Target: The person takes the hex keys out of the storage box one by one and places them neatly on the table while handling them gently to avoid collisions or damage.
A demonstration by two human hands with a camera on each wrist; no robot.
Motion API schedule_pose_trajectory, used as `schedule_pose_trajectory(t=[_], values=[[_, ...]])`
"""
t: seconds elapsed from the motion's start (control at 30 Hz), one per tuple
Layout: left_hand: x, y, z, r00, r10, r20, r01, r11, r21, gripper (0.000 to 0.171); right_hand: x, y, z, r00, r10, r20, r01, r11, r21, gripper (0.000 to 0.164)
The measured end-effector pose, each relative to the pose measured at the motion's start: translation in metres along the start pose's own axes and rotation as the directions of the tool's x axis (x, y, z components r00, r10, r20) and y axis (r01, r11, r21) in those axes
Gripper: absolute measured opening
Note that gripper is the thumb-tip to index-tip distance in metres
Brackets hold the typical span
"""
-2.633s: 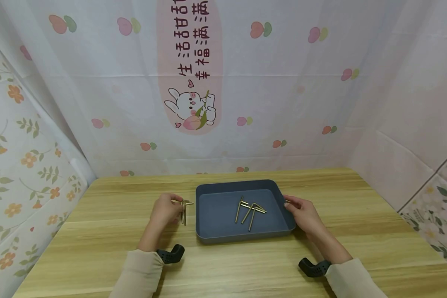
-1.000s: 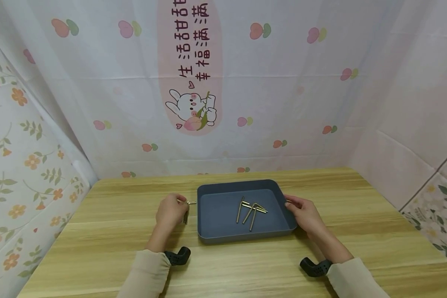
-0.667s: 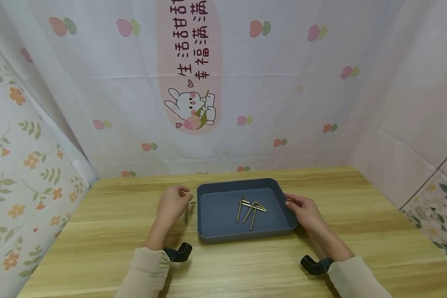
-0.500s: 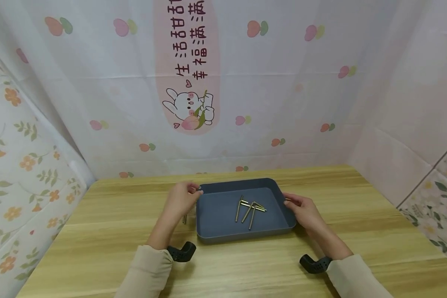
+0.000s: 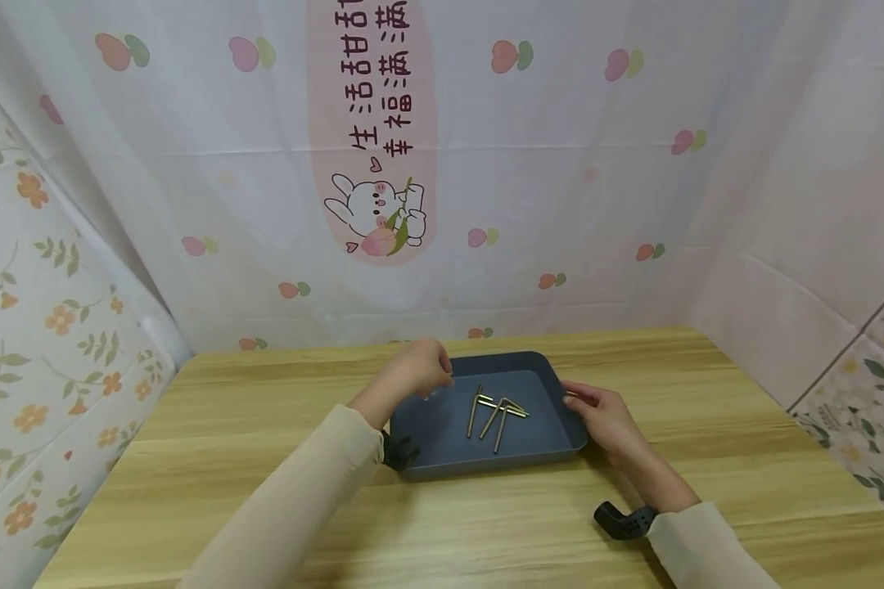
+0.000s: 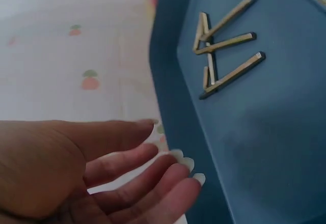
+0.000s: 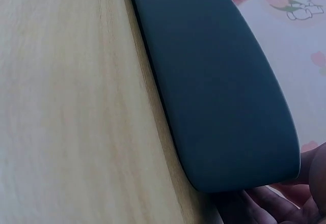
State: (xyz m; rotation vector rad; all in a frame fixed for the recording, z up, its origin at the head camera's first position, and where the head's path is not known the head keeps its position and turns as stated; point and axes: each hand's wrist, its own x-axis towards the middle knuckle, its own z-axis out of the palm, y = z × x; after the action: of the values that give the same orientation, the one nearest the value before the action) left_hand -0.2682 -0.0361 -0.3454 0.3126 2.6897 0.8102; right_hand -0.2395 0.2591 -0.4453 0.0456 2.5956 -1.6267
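Saw bent metal rods [image 5: 499,406] in the blue tray [image 5: 442,435] on the bench [image 5: 501,523]; found left grip [image 5: 418,366] loosely parted, hiding the tray's far-left corner, right grip [image 5: 604,415] holding its right side.

Left fingers [image 6: 174,197] loosely curled

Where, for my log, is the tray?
In the head view, the tray sits on the table, just right of centre; the right hand holds its right end.

Tray [image 5: 438,438]: plain slate-blue. Bent rods [image 5: 502,429]: brassy gold. Tabletop [image 5: 191,458]: yellow-tan — wood-grain streaks. Sleeves [image 5: 287,499]: beige. Curtain [image 5: 560,204]: white — pink-and-green motifs.
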Motion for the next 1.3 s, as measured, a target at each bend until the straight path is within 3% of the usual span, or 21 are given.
schedule_pose_trajectory(t=[0.2, 0.4, 0.6, 0.77, 0.97, 1.1, 1.3], values=[[0.015, 0.01, 0.002, 0.996, -0.02, 0.089, 0.019, 1.0, 0.009, 0.012, 0.001, -0.001, 0.002, 1.0, -0.01, -0.006, 0.01, 1.0, -0.009, 0.044], [0.025, 0.006, 0.014, 0.991, -0.039, 0.125, 0.056, 0.989, -0.14, 0.006, 0.004, -0.002, 0.006, 1.0, -0.028, -0.006, 0.028, 0.999, -0.018, 0.042], [0.034, 0.0, 0.025, 0.994, -0.056, 0.098, 0.075, 0.977, -0.199, 0.009, 0.004, -0.003, 0.006, 0.999, -0.031, -0.013, 0.03, 0.999, -0.014, 0.042], [0.04, 0.0, 0.031, 0.99, -0.087, 0.113, 0.11, 0.97, -0.215, 0.01, 0.002, -0.004, 0.005, 1.0, -0.023, -0.021, 0.023, 1.0, -0.012, 0.042], [0.046, 0.005, 0.043, 0.984, -0.143, 0.104, 0.161, 0.968, -0.195, 0.003, 0.001, -0.004, 0.003, 1.0, -0.015, -0.024, 0.015, 1.0, -0.01, 0.042], [0.049, 0.008, 0.048, 0.98, -0.177, 0.087, 0.191, 0.965, -0.18, 0.009, 0.001, -0.004, 0.003, 1.0, -0.014, -0.026, 0.014, 1.0, -0.006, 0.042], [0.05, 0.01, 0.051, 0.981, -0.175, 0.084, 0.188, 0.966, -0.177, 0.004, 0.0, -0.003, 0.001, 1.0, -0.008, -0.029, 0.008, 1.0, -0.001, 0.042]])
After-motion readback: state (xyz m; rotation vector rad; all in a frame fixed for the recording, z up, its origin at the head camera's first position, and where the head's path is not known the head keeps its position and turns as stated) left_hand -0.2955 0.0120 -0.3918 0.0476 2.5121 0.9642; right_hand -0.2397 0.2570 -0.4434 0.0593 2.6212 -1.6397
